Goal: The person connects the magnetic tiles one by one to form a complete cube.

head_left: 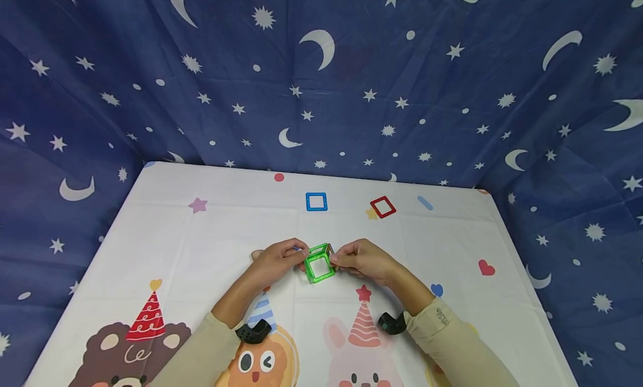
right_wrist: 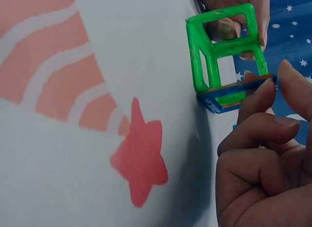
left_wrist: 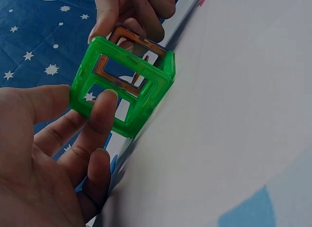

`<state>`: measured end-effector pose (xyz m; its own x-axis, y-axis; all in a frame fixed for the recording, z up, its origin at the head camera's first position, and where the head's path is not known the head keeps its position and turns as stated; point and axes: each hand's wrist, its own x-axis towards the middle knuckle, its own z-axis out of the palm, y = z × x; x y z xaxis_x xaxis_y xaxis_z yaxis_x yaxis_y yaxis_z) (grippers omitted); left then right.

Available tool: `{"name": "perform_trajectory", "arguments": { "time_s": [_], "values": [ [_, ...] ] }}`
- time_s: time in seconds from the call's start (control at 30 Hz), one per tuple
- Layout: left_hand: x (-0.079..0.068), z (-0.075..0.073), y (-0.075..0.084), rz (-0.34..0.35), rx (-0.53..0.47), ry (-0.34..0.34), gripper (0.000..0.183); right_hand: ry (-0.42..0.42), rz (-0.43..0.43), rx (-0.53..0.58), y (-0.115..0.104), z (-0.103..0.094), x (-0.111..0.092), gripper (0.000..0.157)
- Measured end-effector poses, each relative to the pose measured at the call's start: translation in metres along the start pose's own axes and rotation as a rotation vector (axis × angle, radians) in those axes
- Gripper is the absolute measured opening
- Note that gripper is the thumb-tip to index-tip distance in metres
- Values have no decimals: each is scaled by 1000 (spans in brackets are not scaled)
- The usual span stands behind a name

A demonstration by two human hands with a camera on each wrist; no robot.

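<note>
The green tile cube (head_left: 318, 263) stood on the table (head_left: 201, 236) squarely between both hands. The left hand (head_left: 273, 262) pinched its left face, the right hand (head_left: 363, 260) pinched a tile against its right side; neither was nearer.

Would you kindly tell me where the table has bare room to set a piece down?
Free: the table left of the left hand, and right of the right hand. Crowded: around the green cube, and near the blue square and red square.
</note>
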<state>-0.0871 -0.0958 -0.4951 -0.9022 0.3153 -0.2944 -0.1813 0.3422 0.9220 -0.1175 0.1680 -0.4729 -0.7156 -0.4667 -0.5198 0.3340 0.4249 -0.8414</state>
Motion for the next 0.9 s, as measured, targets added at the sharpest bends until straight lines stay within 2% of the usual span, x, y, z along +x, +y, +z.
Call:
{"name": "perform_trajectory", "arguments": {
  "time_s": [0.3,0.63,0.9],
  "values": [
    [-1,-1,0,-17,-10,4,20,64,-22,-48,1,-7,-5,21],
    [-1,-1,0,-16,-19,-1,18,128,-61,-120,1,-7,-4,18],
    [-2,0,2,-10,2,7,16,84,-76,-141,1,-7,-3,20]
  ]
}}
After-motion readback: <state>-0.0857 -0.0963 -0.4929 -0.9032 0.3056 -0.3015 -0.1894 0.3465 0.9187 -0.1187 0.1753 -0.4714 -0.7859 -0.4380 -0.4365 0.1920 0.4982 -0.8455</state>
